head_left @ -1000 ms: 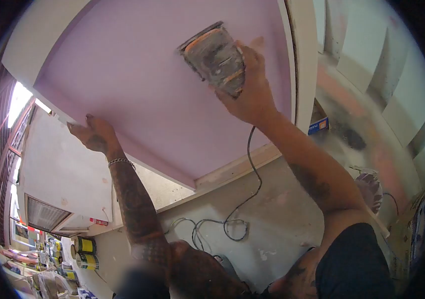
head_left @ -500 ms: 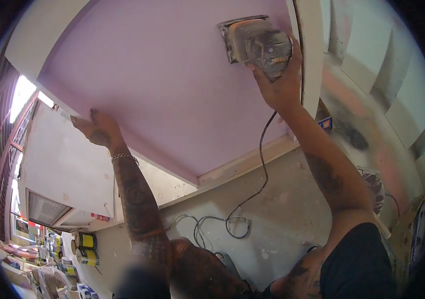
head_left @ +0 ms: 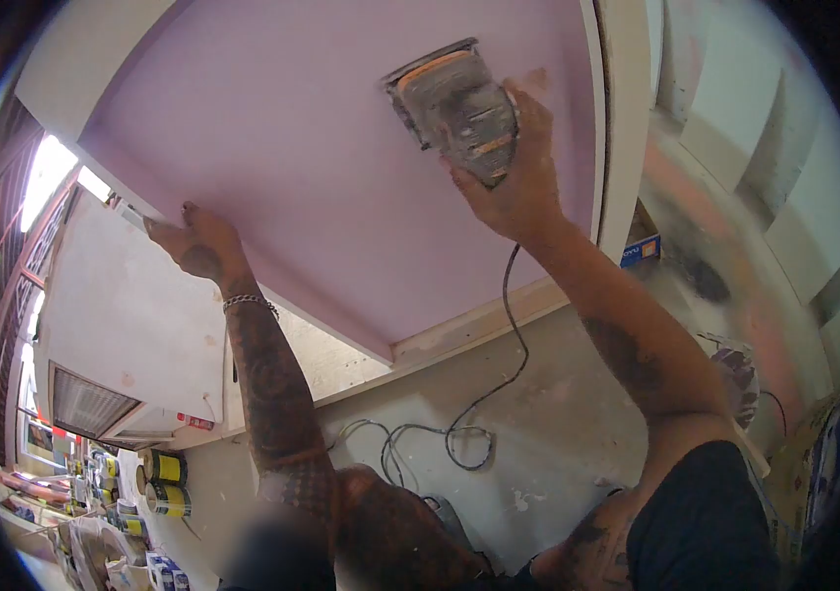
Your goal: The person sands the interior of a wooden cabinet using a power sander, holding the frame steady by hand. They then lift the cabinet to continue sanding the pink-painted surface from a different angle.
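Note:
My right hand is wrapped round a dusty electric sander, whose flat pad lies against the pink panel. From the sander a dark power cord hangs past my wrist and curls on the floor. My left hand grips the panel's pale raised side edge, with the thumb on the inner side and the fingers over the outside. A chain bracelet circles my left wrist.
At lower left, several cans with yellow labels stand among other supplies. A white cabinet-like piece with a vent grille is at left. Curved pale panels lean at right, near a blue box. Loops of cord lie on the floor.
My right hand has moved the sander left and slightly down across the pink panel, tilting it a little. My left hand stays at the edge.

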Motion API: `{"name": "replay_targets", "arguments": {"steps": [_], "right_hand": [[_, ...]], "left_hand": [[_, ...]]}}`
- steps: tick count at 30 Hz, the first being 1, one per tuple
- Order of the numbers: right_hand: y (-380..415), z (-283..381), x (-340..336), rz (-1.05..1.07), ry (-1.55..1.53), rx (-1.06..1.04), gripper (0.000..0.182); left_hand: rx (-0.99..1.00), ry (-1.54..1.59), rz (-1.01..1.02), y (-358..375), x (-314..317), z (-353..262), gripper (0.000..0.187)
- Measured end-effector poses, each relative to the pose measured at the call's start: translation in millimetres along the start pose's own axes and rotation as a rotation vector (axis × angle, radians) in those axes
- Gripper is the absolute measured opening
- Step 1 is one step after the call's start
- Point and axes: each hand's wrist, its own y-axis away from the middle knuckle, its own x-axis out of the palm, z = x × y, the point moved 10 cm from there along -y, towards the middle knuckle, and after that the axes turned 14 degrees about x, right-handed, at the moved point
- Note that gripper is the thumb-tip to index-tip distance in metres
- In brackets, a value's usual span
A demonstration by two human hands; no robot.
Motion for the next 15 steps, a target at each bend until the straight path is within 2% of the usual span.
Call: {"name": "replay_targets", "arguments": {"steps": [4, 6, 8, 10, 12, 13, 15], "right_hand": [[4.1, 15.9, 21.4, 0.121, -0.037, 0.04, 0.1], [7.3, 24.7, 29.5, 0.171, -0.057, 0.063, 0.098], [11.4, 33.4, 44.4, 0.295, 0.016, 0.091, 0.099], [15.7, 39.5, 51.6, 0.287, -0.003, 0.025, 0.098], [20.5, 47.0, 56.2, 0.279, -0.02, -0.042, 0.097], [24.5, 50.5, 61.0, 0.312, 0.009, -0.061, 0.096], [28.8, 55.4, 63.1, 0.338, 0.046, -0.082, 0.095]], "left_hand": [[-0.035, 0.082, 0.019, 0.8, 3.4, 8.6, 0.059], [-0.148, 0.245, 0.0, 4.2, 4.5, 12.5, 0.059], [-0.182, 0.239, 0.03, 1.8, 3.3, 7.9, 0.059], [-0.214, 0.234, 0.058, 2.6, 5.1, 6.6, 0.059], [-0.107, 0.035, 0.057, -0.6, -1.2, -3.5, 0.054], [-0.105, 0.039, 0.057, 0.3, 1.3, 1.9, 0.054], [0.028, -0.001, 0.037, -3.6, -2.1, -9.6, 0.054]]}}
